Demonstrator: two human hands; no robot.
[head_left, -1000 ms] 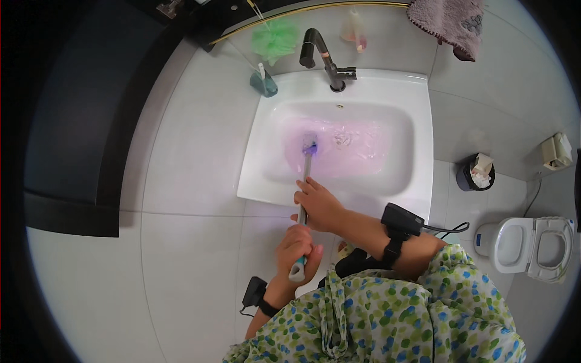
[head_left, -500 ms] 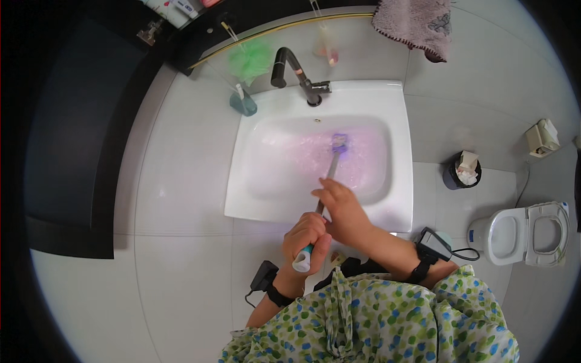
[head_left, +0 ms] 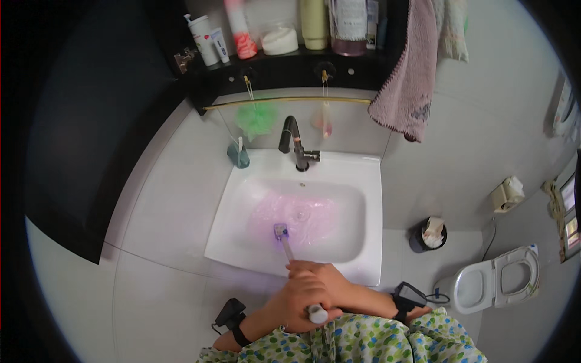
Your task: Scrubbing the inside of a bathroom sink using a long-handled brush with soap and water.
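Both of my hands are on a long-handled tool with a small, squarish purple head (head_left: 281, 231); its exact kind is not clear. My left hand (head_left: 301, 300) wraps the handle near its pale, rounded end (head_left: 317, 313). Just ahead of it and partly overlapped, my right hand (head_left: 330, 279) closes on the shaft (head_left: 288, 248). The head is down in the white washbasin (head_left: 373, 242), at its left near side. Pinkish, rippling liquid (head_left: 302, 209) covers the basin's bottom around the drain.
A black faucet (head_left: 296, 145) stands behind the basin, with a teal cup (head_left: 238, 156) to its left. Above hang a green mesh sponge (head_left: 256, 118) and a pink towel (head_left: 407, 91). At right are a waste bin (head_left: 417, 241) and a toilet (head_left: 475, 289).
The tool's head has moved from the basin's right side to its left near side. My right hand, looser before, now closes on the shaft. The view has shifted, showing more shelf.
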